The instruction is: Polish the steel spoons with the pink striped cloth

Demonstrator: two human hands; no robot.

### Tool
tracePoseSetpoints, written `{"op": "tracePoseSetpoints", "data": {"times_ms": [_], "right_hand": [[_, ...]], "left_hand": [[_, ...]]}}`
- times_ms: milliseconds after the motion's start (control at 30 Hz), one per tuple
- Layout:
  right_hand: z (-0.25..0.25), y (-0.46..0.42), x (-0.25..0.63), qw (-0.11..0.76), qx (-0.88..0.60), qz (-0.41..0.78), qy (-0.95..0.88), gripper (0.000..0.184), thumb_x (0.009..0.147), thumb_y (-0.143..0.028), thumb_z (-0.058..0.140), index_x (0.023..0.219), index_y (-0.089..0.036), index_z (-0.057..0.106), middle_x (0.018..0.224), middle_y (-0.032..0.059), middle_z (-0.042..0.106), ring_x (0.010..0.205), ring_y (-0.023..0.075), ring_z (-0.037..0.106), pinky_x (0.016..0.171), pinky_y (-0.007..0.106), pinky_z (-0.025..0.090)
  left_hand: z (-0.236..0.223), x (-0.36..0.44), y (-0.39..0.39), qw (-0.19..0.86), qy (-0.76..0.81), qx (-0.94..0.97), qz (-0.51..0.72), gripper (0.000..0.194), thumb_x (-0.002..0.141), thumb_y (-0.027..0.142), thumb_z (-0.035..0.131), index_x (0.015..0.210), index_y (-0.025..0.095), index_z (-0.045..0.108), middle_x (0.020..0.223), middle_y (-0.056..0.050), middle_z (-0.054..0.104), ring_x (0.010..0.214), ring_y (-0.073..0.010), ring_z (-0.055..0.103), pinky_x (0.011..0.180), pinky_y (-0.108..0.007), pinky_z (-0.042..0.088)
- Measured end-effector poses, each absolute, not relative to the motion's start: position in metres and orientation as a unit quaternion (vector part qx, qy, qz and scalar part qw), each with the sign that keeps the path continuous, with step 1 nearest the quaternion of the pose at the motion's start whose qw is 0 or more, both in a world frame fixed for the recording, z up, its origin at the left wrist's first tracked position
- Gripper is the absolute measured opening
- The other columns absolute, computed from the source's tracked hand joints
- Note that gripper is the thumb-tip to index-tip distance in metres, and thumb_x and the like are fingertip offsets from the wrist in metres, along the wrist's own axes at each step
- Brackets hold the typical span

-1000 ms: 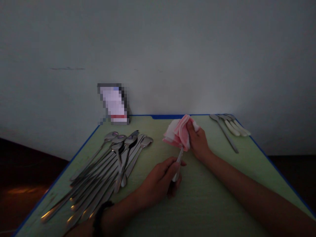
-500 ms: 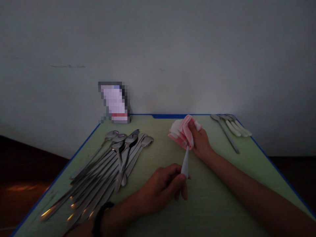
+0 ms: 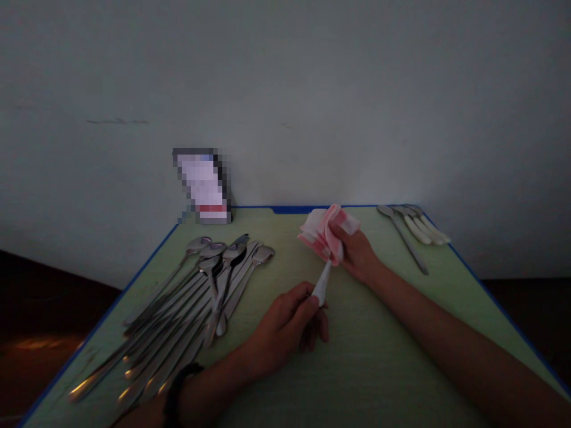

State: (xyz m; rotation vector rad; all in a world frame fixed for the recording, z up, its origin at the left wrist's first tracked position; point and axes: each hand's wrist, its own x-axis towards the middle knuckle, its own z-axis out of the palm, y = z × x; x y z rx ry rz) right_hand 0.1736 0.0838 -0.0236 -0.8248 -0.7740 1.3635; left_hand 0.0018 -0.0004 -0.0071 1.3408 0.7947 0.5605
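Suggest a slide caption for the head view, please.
Left fingers hold a utensil's handle; right fingers, pink-white cloth over its far end.

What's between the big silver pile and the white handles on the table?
The pink cloth, the right hand holding it, then a metal spoon, in the head view.

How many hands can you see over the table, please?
2: the left hand, near the middle, holding a pale handle; the right hand, farther off, gripping the pink-and-white cloth.
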Motion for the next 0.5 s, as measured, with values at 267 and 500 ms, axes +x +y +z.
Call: {"op": "tracePoseSetpoints", "data": {"times_ms": [267,500], "right_hand": [[-0.0235,0.0888,0.1802,0.647,-0.415,0.573,-0.285,0.037,0.066,-0.051,0.068,0.084,-0.020,0.060,0.070,-0.0010,0.066,0.063,0.0131,0.060,0.057,0.024,0.046],[-0.0227,0.0873,0.1805,0.627,-0.433,0.587,-0.273,0.036,0.063,-0.049,0.071,0.082,-0.020,0.062,0.071,0.0004,0.067,0.061,0.0146,0.060,0.057,0.026,0.047]], "left_hand": [[-0.0054,-0.0005,-0.0012,0.641,0.364,0.628,0.251,0.023,0.091,0.034,0.039,0.077,0.018,0.045,0.058,0.002,0.057,0.046,-0.0086,0.047,0.044,-0.019,0.036],[-0.0052,0.0005,-0.0024,0.634,0.372,0.635,0.236,0.023,0.092,0.033,0.037,0.077,0.018,0.044,0.058,0.003,0.057,0.046,-0.0079,0.046,0.044,-0.018,0.036]]}}
